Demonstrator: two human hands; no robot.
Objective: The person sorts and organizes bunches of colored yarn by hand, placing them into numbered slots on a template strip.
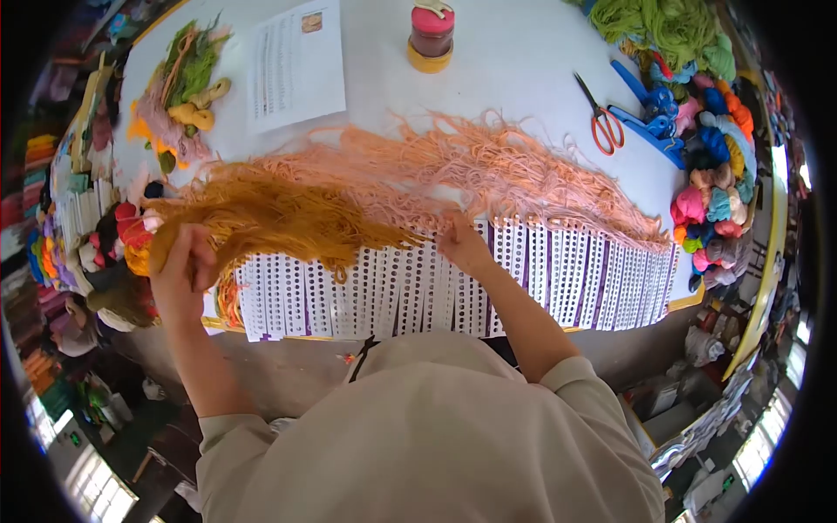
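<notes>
My left hand (185, 266) is curled round the left end of a long bundle of mustard-brown yarn (288, 209), which stretches across the punched cards. My right hand (462, 244) is pinched at the upper edge of the cards, just right of the yarn's loose tips; what its fingers hold is too small to make out. White punched cards (540, 275) stand side by side in a long row along the table's near edge. Peach-pink yarn (514, 170) hangs from their top ends and spreads loosely over the table behind them.
Red-handled scissors (603, 125) and a blue clamp-like tool (654, 113) lie at the right, near coloured skeins (719, 174). A printed sheet (296, 65), a stacked round container (431, 37) and a small yarn pile (187, 96) are at the back.
</notes>
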